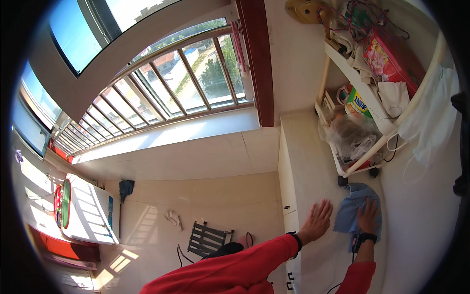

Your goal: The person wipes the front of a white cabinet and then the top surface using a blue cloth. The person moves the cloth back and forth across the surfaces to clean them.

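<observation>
My right hand (369, 218) lies flat, fingers spread, on a blue cloth (347, 213). The cloth is spread over the pale top of a low cabinet (312, 257), beside the wall. To its left, my left hand (316, 221) is over the cabinet top with fingers extended and nothing in it; whether the palm touches the surface is unclear. Both wrists wear dark bands, and a small dark device with a cord (356, 243) shows at the right wrist. Part of the cloth is hidden under my right hand.
A white wheeled rack (367, 92) holding bags and a red box (393, 60) stands on the cabinet beyond the cloth. Face masks (429, 117) hang from it. A folding stool (209, 239) and a pale crumpled cloth (173, 219) are on the floor at left. Window railings (191, 77) rise behind.
</observation>
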Demonstrator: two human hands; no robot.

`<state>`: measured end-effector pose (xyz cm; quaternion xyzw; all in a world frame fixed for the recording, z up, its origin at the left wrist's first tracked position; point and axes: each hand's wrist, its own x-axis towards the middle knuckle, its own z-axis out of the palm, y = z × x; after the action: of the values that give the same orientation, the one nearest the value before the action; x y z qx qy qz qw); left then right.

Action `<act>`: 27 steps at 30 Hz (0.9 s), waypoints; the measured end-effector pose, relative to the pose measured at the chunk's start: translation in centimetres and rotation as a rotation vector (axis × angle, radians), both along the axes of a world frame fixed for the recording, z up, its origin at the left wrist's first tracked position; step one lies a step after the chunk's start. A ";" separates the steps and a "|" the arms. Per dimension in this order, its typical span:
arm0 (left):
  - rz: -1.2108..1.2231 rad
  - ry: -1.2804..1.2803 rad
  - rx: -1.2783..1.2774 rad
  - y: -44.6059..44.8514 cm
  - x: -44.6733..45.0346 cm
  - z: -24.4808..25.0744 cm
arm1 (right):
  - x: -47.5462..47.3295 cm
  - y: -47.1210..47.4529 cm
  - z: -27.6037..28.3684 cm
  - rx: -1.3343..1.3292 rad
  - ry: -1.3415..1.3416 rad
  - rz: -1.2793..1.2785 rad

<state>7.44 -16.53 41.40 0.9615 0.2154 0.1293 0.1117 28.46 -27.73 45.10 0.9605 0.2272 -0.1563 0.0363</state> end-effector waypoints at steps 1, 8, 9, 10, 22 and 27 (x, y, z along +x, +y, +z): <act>0.004 -0.004 0.009 0.0 0.0 0.0 | 0.4 0.1 -0.1 0.004 -0.001 0.007; 0.002 0.017 -0.049 0.0 0.2 0.2 | 0.3 -0.5 -0.3 0.075 0.006 -0.014; 0.003 0.024 -0.052 -0.1 0.2 0.1 | -0.3 -0.7 -0.4 0.063 0.002 -0.015; 0.007 0.009 -0.074 -0.1 0.2 0.0 | -1.0 -1.1 -0.4 0.051 -0.004 -0.019; 0.019 -0.034 -0.072 -0.2 0.1 -0.7 | -10.4 -8.8 1.1 0.096 0.007 0.024; 0.012 0.018 -0.071 -0.2 0.2 -0.7 | -16.2 -14.1 1.1 0.098 0.010 0.025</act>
<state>7.59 -16.73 40.68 0.9567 0.2265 0.1137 0.1429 12.26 -41.79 46.17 0.9575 0.2467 -0.1493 -0.0099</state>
